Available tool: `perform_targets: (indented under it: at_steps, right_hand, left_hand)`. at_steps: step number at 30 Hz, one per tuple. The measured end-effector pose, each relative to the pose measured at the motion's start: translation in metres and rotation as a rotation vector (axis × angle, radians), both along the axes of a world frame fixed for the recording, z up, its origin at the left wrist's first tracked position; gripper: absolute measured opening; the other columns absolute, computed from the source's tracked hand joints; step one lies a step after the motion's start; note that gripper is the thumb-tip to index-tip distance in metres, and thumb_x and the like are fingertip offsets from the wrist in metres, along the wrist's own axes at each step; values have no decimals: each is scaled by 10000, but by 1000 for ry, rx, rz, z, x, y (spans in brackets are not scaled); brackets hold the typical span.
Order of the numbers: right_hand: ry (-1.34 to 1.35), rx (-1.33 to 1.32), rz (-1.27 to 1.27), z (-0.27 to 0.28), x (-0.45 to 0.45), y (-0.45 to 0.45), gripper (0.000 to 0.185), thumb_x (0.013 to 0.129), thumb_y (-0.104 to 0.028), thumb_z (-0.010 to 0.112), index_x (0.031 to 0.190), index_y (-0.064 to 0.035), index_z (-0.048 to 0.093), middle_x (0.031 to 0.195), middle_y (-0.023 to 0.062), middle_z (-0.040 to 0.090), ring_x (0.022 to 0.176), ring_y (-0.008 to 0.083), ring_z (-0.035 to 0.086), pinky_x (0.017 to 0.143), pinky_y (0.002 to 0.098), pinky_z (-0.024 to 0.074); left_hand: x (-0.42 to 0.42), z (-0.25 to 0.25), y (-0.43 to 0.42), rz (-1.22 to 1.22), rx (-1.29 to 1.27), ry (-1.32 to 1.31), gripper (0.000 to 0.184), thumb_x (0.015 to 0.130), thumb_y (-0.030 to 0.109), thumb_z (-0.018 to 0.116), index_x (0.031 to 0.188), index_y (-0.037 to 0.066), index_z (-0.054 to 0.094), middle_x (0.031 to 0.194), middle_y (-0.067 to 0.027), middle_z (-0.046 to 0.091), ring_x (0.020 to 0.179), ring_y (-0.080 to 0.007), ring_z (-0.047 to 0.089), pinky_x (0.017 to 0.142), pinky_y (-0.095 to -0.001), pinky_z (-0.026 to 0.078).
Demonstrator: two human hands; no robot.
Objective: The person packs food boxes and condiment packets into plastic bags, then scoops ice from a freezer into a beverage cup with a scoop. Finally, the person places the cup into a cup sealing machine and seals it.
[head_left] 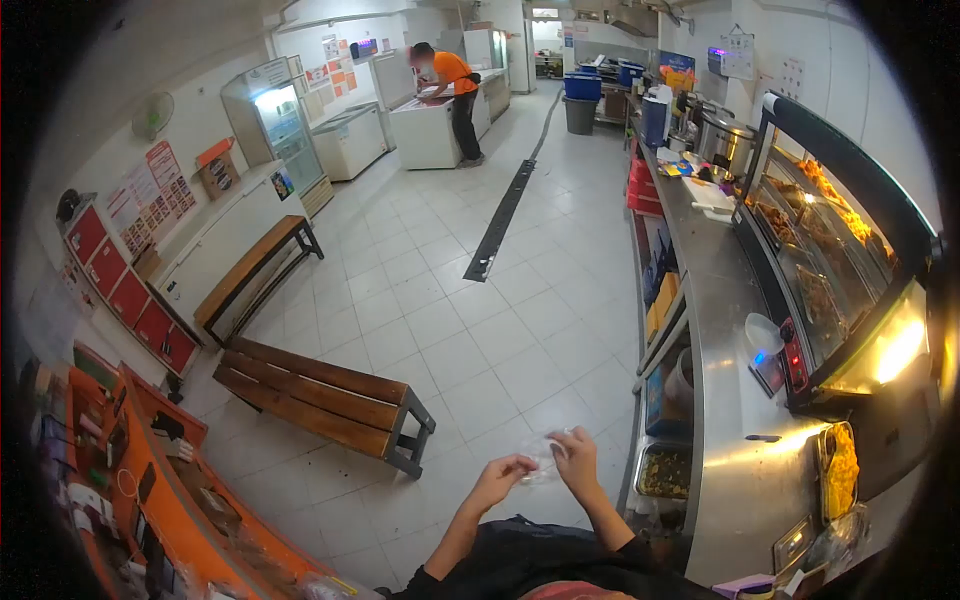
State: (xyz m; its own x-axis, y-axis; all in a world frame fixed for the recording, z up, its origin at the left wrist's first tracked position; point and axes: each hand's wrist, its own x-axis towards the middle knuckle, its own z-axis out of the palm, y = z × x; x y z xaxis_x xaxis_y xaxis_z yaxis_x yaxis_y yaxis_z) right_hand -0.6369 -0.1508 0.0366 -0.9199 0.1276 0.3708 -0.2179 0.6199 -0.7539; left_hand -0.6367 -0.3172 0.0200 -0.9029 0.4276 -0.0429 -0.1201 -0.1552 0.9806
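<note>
Near the bottom centre, a thin clear plastic piece (pixel 541 462) stretches between my two hands, above the tiled floor. On its left side, my left hand (pixel 503 477) pinches an edge with fingers closed. My right hand (pixel 575 460) grips the other side, its fingers bent together. The plastic is crumpled and see-through, so its exact shape is hard to make out. Both hands are in front of my dark clothing, left of the steel counter (pixel 725 440).
Wooden benches (pixel 320 400) stand at the left, beside an orange counter (pixel 190 490). A lit glass food warmer (pixel 820 250) and a tray of yellow food (pixel 840 470) rest on the right counter. Farther back, a person in orange (pixel 452 75) leans over a white chest freezer (pixel 425 135).
</note>
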Motion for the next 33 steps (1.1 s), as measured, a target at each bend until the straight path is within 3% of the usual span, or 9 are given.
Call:
perform_targets:
  at_steps: [5, 8, 11, 14, 17, 20, 29, 33]
  right_hand:
    - [80, 26, -13, -10, -3, 8, 423, 550, -69, 704, 958, -63, 592, 823, 123, 451, 632, 259, 491, 566, 336, 415]
    - [20, 54, -11, -1, -1, 7, 466, 563, -38, 688, 1012, -64, 569, 829, 122, 451, 622, 242, 494, 555, 315, 415]
    - [-33, 27, 9, -14, 3, 8, 443, 600, 5, 648, 1028, -63, 558, 829, 116, 457, 613, 224, 499, 542, 297, 414]
    - [-17, -27, 68, -14, 7, -1, 381, 636, 38, 603, 1005, -49, 557, 825, 112, 466, 609, 214, 503, 534, 289, 413]
    - [19, -11, 143, -4, 10, -12, 337, 654, 47, 581, 980, -35, 556, 814, 113, 476, 612, 215, 506, 532, 290, 414]
    - [12, -19, 173, 2, 9, -17, 337, 658, 50, 575, 982, -37, 556, 804, 112, 483, 614, 216, 504, 536, 289, 415]
    - [-30, -41, 232, -6, 9, -25, 394, 654, 50, 578, 1029, -70, 556, 792, 100, 489, 584, 196, 482, 538, 286, 411]
    - [-33, -35, 249, -11, 8, -25, 410, 649, 50, 581, 1040, -72, 552, 783, 96, 484, 577, 187, 478, 532, 281, 406]
  left_hand:
    - [7, 14, 10, -182, 709, -303, 54, 743, -5, 496, 735, 13, 546, 745, -38, 526, 794, -177, 543, 777, -263, 410]
    - [2, -10, 10, -171, 763, -370, 59, 710, 24, 541, 749, -19, 548, 738, -83, 508, 784, -210, 528, 744, -307, 418]
    - [1, 28, 11, -39, -550, 230, 168, 720, 50, 540, 869, -14, 584, 734, -92, 478, 774, -227, 532, 703, -301, 439]
    - [-3, -8, 15, 222, -842, 457, 426, 694, 60, 591, 1104, 2, 491, 865, -147, 446, 832, -299, 516, 705, -344, 442]
    - [0, 1, 14, 298, -783, 446, 693, 662, 56, 638, 1265, 33, 298, 1001, -181, 394, 879, -352, 489, 745, -381, 435]
    - [-1, -11, 11, 260, -784, 443, 859, 649, 60, 661, 1323, 64, 130, 1063, -203, 346, 930, -351, 470, 741, -372, 448]
    - [-1, -6, -5, 157, -766, 304, 867, 650, 99, 682, 1327, 79, 141, 1075, -175, 368, 713, -252, 546, 673, -329, 473]
    - [-1, -11, -9, 137, -728, 276, 870, 656, 170, 695, 1329, 80, 152, 1021, -169, 394, 742, -224, 515, 688, -311, 450]
